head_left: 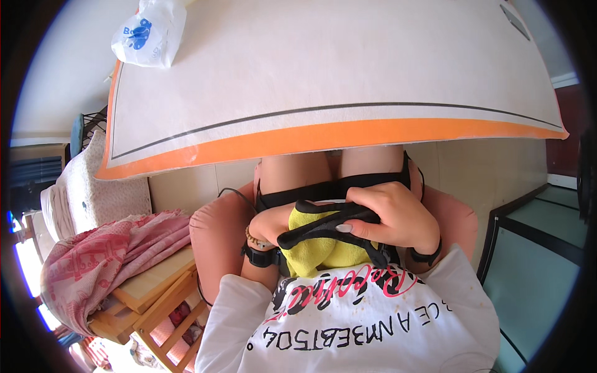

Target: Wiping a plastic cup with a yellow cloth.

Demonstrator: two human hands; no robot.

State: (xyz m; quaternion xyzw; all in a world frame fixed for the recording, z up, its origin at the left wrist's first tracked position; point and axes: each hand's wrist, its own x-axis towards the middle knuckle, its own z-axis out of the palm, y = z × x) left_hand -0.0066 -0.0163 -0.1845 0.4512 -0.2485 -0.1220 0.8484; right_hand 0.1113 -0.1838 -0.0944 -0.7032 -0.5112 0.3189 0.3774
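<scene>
A yellow-green fuzzy cloth piece with black bands (308,253) is bunched up in front of my shirt, over my lap. My right hand (390,214) pinches one of its black bands, the thumb on top and the fingers curled behind. From the left, my left hand (272,224) reaches behind or into the cloth, so its fingers are hidden. Black wristbands circle both wrists, and a beaded bracelet (250,236) sits on the left one. The cloth's full shape is folded up and cannot be made out.
Ahead stands a white table with an orange edge (323,142), a white plastic bag (149,46) at its far left. I sit in a pink armchair (214,239). At left is a wooden chair (152,286) draped with pink patterned fabric (106,261); at right, a glass-sided cabinet (535,267).
</scene>
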